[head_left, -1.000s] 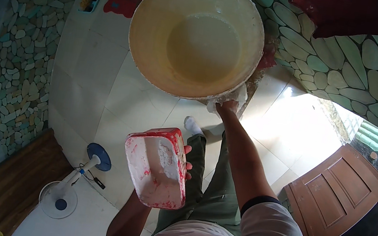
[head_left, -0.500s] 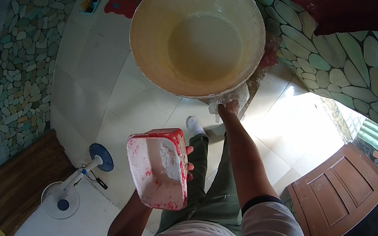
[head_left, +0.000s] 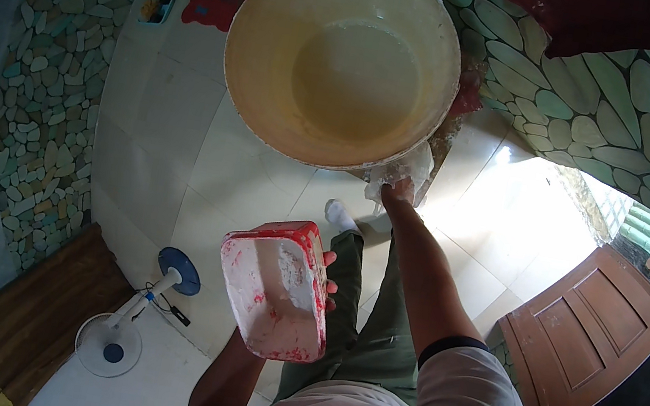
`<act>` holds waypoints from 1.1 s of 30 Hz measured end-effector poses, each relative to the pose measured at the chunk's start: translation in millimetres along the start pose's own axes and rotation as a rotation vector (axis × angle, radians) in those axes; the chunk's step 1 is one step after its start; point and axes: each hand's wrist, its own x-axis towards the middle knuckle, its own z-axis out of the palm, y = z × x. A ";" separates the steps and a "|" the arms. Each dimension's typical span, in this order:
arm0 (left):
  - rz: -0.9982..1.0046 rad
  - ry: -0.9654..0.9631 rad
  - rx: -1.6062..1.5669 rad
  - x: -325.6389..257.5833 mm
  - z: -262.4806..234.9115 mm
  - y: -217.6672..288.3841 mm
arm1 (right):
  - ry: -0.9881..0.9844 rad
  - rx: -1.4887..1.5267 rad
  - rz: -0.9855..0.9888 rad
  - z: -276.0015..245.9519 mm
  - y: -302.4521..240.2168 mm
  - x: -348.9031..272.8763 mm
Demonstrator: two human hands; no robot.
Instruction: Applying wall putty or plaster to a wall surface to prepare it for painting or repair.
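Observation:
My left hand [head_left: 330,280] grips a red rectangular plastic tub [head_left: 277,281] from its right side. The tub is tilted, its inside coated with white residue and a patch of white paste or powder. Farther ahead, my right hand [head_left: 399,190] is closed on a crumpled clear plastic bag [head_left: 410,168] just below the rim of a large round bucket [head_left: 269,47]. The bag's contents, if any, cannot be made out, and my fingertips are partly hidden. Cloudy, pale yellowish liquid [head_left: 354,79] covers the bucket's bottom.
A standing fan [head_left: 109,345] is at the lower left beside a brown wooden piece of furniture [head_left: 59,305]. A red mat [head_left: 214,0] and small tray [head_left: 157,6] lie at the far left. The brown door [head_left: 592,351] is at right. Pebble-stone wall [head_left: 566,97] rises behind the bucket.
My right hand has drawn very slightly toward me at the plastic bag, and the bag's folds have shifted. The tub stays in my left hand, nearly unmoved.

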 end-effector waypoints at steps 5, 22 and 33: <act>-0.015 -0.001 0.007 2.5 -1.1 -1.6 | -0.122 -0.115 -0.076 -35.0 -12.4 -17.4; -0.059 -0.047 0.031 12.1 -5.8 -0.8 | 0.114 -0.319 -0.050 -26.7 -17.7 17.8; 0.001 -0.177 0.055 48.6 -28.7 -14.3 | 0.293 0.558 0.096 -50.6 39.2 15.3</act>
